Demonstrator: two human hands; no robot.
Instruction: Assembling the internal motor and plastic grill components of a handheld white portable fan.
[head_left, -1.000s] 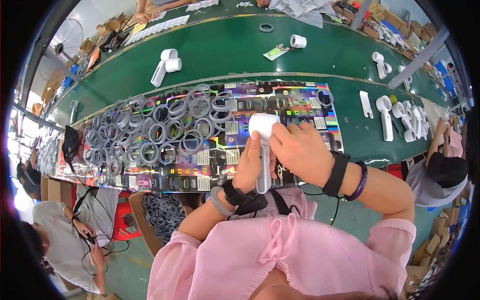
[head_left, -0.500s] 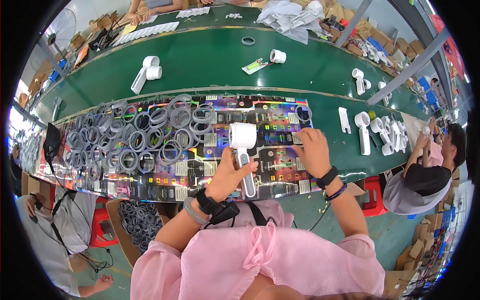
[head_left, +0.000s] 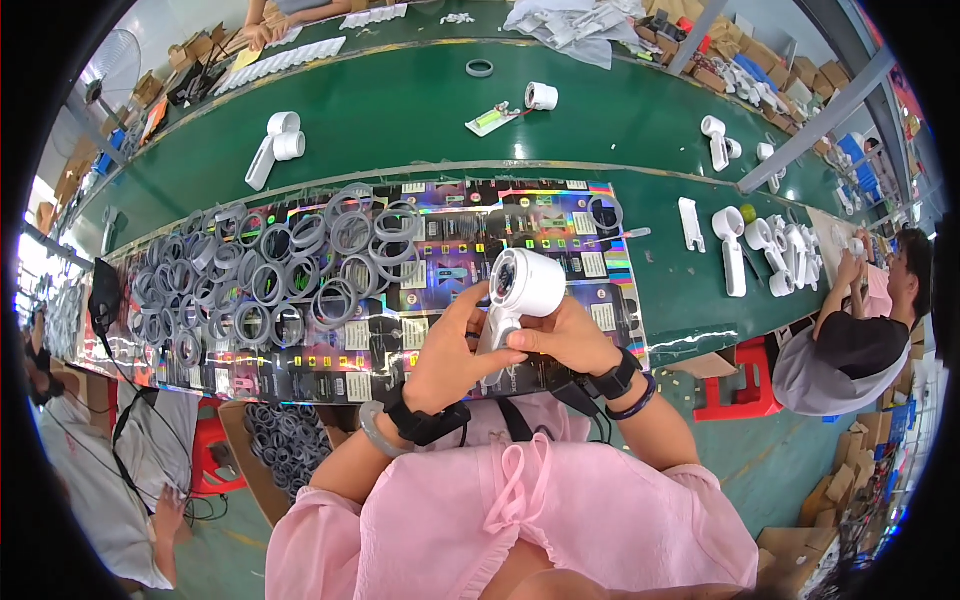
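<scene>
A white handheld fan body (head_left: 538,281) is held over the printed sheet in front of me, its round head tilted with the open dark front facing left. My left hand (head_left: 448,358) is wrapped around the handle from the left. My right hand (head_left: 578,338) grips the same fan from the right, thumb on the handle just below the head; its other fingers are partly hidden behind. Many loose grey rings (head_left: 268,284) lie to the left on the sheet. A single grey ring (head_left: 605,212) rests at the sheet's far right corner, beside a slim screwdriver-like tool (head_left: 636,233) with a pale handle.
More white fans (head_left: 785,255) and a white handle shell (head_left: 691,224) lie on the right. Across the green table (head_left: 390,110) are a fan (head_left: 275,148), an opened unit with a green battery (head_left: 492,119) and a ring (head_left: 479,68). A carton of rings (head_left: 285,440) stands below left. People sit nearby.
My right hand has come left from the sheet's right side and now holds the fan too. The fan has tilted and shifted right. The slim tool now shows lying near the lone ring.
</scene>
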